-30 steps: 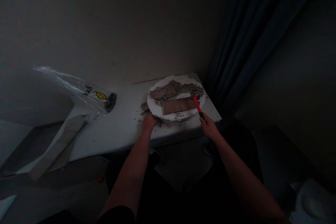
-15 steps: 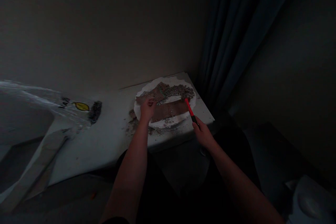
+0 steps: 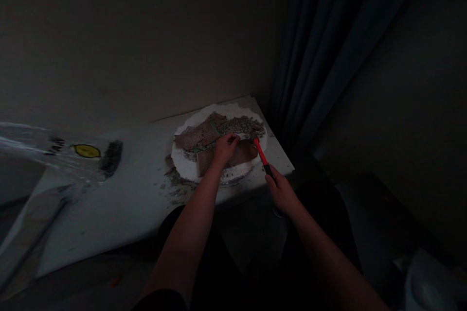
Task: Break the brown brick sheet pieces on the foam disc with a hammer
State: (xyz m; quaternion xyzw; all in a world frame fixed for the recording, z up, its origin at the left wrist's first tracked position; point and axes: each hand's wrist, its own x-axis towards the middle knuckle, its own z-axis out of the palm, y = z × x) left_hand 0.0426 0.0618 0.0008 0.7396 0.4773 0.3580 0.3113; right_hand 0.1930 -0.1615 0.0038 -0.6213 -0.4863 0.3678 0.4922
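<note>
Head view: near mid-frame, a brown textured slab (image 3: 245,153) lies on a round white board (image 3: 187,167) on the worktop (image 3: 136,182). Over the slab, the left hand (image 3: 224,149) has its fingers partly curled; whether they hold anything, I cannot tell. Right of centre, the right hand (image 3: 280,189) is closed around a red-and-black hammer-like tool (image 3: 261,152), its far end beside grey rubble (image 3: 239,126).

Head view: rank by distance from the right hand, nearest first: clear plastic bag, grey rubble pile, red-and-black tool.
1. Red-and-black tool: gripped in the right hand.
2. Grey rubble pile: beyond the hand, on the round white slab.
3. Clear plastic bag: far left, on the table.
</note>
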